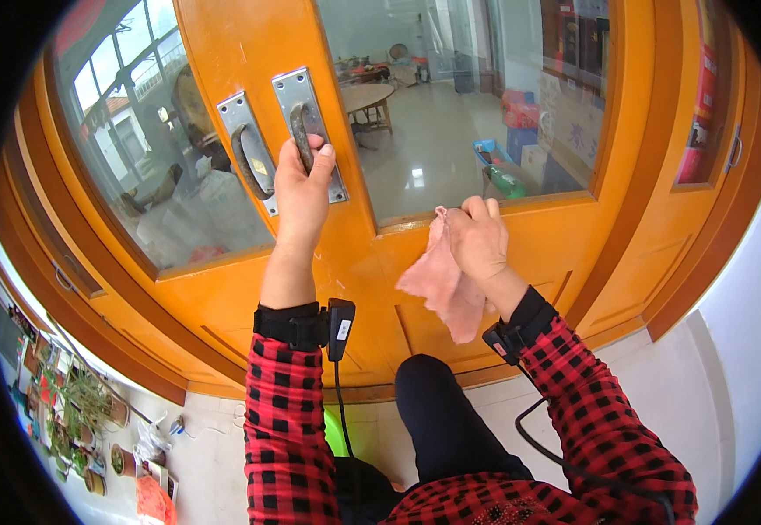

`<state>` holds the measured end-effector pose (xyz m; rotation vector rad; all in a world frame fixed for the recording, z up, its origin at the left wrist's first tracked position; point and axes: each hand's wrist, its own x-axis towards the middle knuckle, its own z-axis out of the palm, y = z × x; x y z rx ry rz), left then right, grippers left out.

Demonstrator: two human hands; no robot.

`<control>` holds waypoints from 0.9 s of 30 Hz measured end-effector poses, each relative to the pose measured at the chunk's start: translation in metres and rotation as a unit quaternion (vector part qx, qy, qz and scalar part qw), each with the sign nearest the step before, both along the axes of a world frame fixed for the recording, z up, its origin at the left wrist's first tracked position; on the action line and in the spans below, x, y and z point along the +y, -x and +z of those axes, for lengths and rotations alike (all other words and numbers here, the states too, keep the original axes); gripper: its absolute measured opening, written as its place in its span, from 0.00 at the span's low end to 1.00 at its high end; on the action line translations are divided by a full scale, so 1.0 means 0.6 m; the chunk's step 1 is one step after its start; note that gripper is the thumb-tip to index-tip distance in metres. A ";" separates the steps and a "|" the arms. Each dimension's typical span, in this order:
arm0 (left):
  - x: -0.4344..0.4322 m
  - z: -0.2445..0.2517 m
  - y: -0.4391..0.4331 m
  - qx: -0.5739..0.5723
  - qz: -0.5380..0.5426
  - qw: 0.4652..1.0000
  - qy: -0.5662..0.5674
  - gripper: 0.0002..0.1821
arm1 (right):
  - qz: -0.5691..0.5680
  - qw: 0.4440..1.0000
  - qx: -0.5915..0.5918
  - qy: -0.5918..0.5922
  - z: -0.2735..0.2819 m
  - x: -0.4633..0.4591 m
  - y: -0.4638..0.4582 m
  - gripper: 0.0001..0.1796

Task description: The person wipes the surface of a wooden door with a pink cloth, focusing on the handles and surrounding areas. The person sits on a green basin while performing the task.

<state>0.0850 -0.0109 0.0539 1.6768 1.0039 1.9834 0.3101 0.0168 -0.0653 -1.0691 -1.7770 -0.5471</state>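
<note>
My left hand [304,187] grips the lower part of a dark, worn door handle [299,125], which is fixed on a metal plate [291,85]. A second handle [242,161] stands on its own plate just left of it, on the neighbouring door leaf. From my right hand [482,236] hangs a pink cloth [442,289], pinched at its top and draped downward. That hand is in front of the bottom edge of the glass pane [433,138] in the orange-brown wooden door [360,289].
Through the glass show a round table [367,96] and a green bottle [506,182] beside boxes. Potted plants [85,400] and an orange bag [154,500] stand on the floor at lower left. Something bright green [335,433] is partly hidden below my left forearm. Cables run along both sleeves.
</note>
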 end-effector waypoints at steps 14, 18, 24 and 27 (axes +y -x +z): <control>-0.006 -0.003 0.009 0.017 -0.024 1.000 -0.009 0.10 | 0.089 0.995 -0.038 -0.033 -0.024 0.008 0.068 0.15; -0.007 -0.004 0.008 0.022 -0.017 1.000 -0.007 0.10 | -0.040 0.996 -0.054 -0.051 -0.031 0.028 -0.083 0.14; -0.008 -0.004 0.000 0.013 0.018 1.000 -0.008 0.12 | -0.220 0.974 -0.040 -0.045 0.000 0.038 -0.327 0.06; -0.009 -0.003 0.000 0.014 0.011 1.000 -0.008 0.12 | -0.225 0.972 -0.050 -0.042 -0.002 0.043 -0.374 0.06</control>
